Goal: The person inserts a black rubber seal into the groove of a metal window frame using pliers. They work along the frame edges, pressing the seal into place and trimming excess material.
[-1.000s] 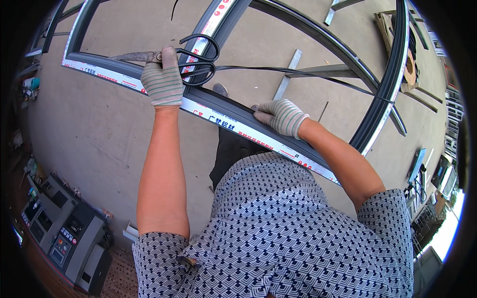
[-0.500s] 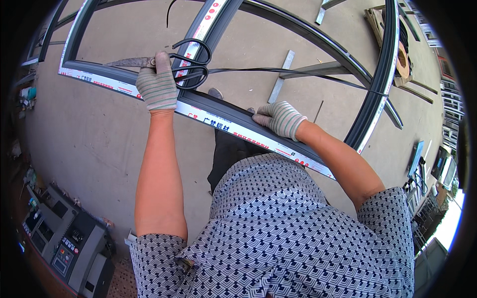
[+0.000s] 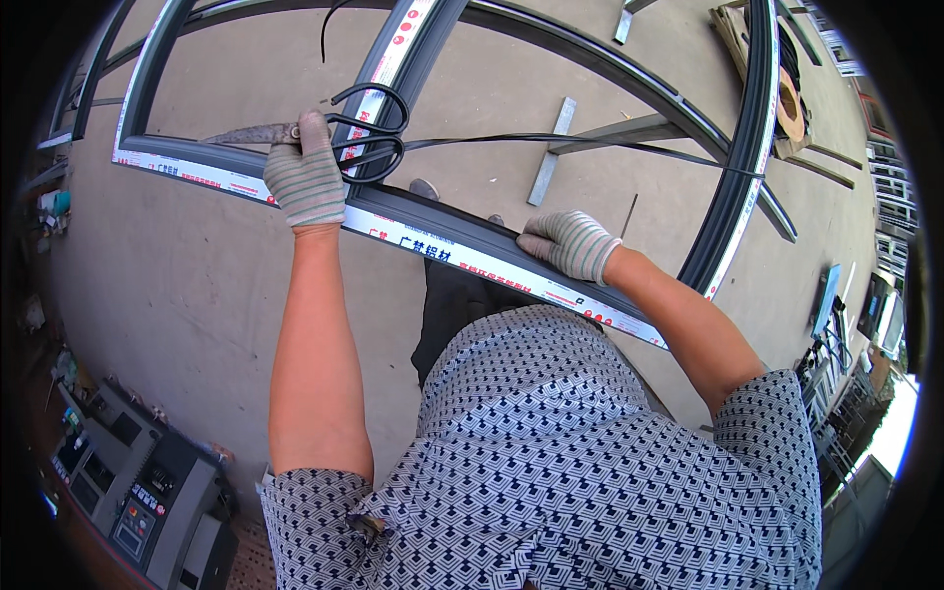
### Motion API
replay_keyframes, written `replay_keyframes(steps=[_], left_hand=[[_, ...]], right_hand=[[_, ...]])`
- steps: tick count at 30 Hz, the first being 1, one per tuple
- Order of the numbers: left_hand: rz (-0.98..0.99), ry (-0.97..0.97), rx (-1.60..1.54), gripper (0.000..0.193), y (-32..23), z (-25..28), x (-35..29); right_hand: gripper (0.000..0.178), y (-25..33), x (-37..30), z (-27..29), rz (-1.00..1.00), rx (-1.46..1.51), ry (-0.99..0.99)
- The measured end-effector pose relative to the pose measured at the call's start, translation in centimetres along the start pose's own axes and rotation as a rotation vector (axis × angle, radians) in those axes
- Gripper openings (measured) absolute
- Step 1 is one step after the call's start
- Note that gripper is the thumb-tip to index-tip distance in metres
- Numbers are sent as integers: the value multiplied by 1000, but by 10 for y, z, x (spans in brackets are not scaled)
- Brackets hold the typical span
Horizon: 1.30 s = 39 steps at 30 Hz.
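My left hand (image 3: 307, 177), in a striped knit glove, is closed around a pair of scissors (image 3: 374, 157) with big black loop handles. Their dark, worn blades (image 3: 241, 136) point left over the near bar of a dark metal frame (image 3: 472, 228). In a matching glove, my right hand (image 3: 570, 246) rests on that bar further right. Its fingers are bent together and pressed to the bar's inner edge; whatever they pinch is hidden. A thin black strip (image 3: 551, 140) stretches from beside the scissor handles across the opening to the frame's right side.
A crossbar (image 3: 388, 64) with printed protective film runs away from the near bar. Metal supports (image 3: 553, 152) stand beneath the frame. Boards and a brown roll (image 3: 790, 106) lie at the far right. A grey machine (image 3: 138, 492) with a control panel stands at the lower left.
My right hand has slid a short way right along the near bar. My left hand keeps its grip on the scissors, and the view has shifted slightly.
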<state>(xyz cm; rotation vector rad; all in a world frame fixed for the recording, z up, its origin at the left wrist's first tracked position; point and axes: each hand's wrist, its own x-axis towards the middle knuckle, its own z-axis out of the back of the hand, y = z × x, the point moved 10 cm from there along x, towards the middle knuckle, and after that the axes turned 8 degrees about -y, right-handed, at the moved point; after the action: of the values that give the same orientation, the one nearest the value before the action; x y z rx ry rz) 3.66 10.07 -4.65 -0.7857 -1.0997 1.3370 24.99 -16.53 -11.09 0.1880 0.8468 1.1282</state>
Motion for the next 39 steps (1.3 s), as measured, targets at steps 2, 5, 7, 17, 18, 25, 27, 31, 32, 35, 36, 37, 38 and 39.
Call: replay_keyframes(steps=[2,5,7,17,18,25,27,31,32,35,36,37,38,39], left_hand=[[-12,-9,-30,52,-1,-3,0],[-19,-25,-56,52,-1,-6,0],[13,-14,-21,52,-1,-4,-5],[13,-44,-17,53,-8,-4,-3],[10,-31,-16,53,-6,-5,-3],[11,-50,-34,52,-9,-7,-3],[37,-42,-13,51,-8,-6,-4],[24,-76,-48,52,-7,-6,-8],[37,-62,0,52,-7,-6,-9],[45,-76,-24,51,2,-6,-7],[60,-82,-57,51,3,-6,-8],[60,-85,-59,51,2,-6,-8],[59,-88,-62,51,2,-6,-8],[59,-91,-64,51,2,-6,-8]], right_hand=[[33,-8,-3,4,-49,5,6],[34,-4,-3,8,-45,11,4],[34,-16,-3,3,-61,13,19],[38,-34,-12,12,-82,-2,10],[38,-35,-13,12,-71,5,5],[37,-45,-19,18,-97,-4,-2],[36,-46,-19,19,-91,16,-4],[35,-63,-28,15,-117,33,14],[35,-65,-30,17,-132,33,17],[35,-62,-31,18,-152,3,45],[34,-61,-30,20,-154,-13,55],[34,-62,-32,22,-147,3,44],[33,-64,-34,22,-140,19,31],[33,-67,-36,23,-134,34,19]])
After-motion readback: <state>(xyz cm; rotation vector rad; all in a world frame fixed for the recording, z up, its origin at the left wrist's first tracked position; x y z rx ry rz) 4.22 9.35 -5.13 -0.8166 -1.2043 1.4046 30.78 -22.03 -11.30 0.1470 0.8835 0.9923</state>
